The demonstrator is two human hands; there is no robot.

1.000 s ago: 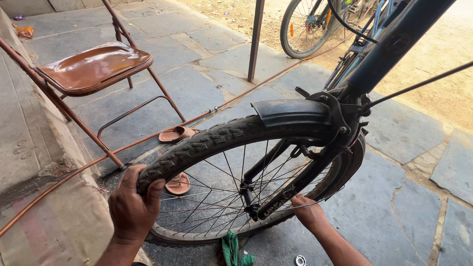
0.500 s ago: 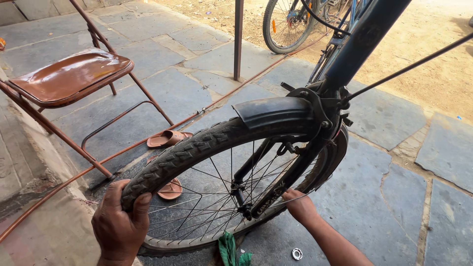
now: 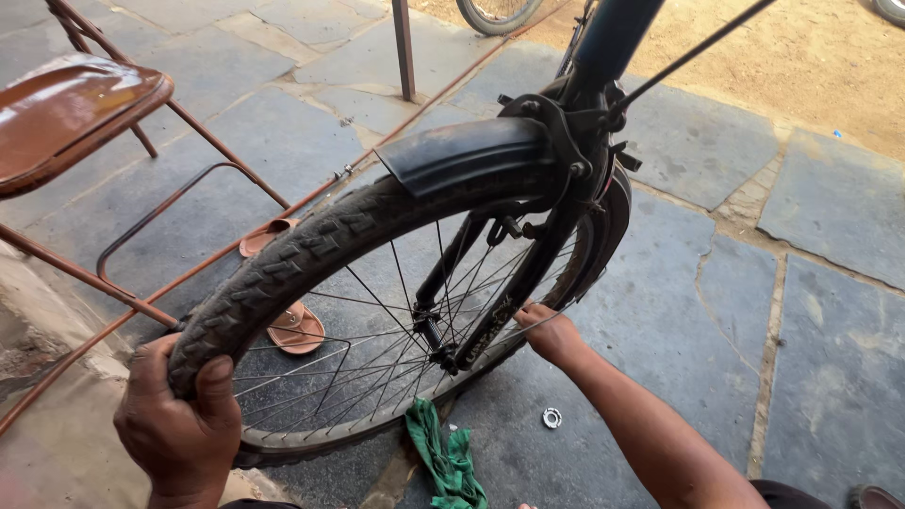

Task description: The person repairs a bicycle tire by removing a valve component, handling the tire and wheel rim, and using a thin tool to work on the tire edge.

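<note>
A bicycle front wheel [image 3: 311,247] with a knobby black tyre stands upright in its fork under a black mudguard [image 3: 462,155]. My left hand [image 3: 179,424] grips the tyre at its near lower edge. My right hand [image 3: 547,332] reaches in on the wheel's right side, low beside the fork leg near the hub [image 3: 441,351], fingers pinched on a thin mudguard stay. A small metal nut or bearing part [image 3: 551,417] lies on the stone floor below that hand. A green rag [image 3: 445,460] lies crumpled under the wheel.
A brown metal-framed chair [image 3: 71,108] stands at the left. A pair of brown sandals [image 3: 294,328] lies behind the wheel. A metal pole [image 3: 403,47] rises at the back, and another bicycle's wheel [image 3: 495,11] shows at the top. Sandy ground lies beyond the stone slabs.
The view has moved closer and lower over the wheel. My left hand has kept its grip on the tyre. My right hand stays by the fork near the hub.
</note>
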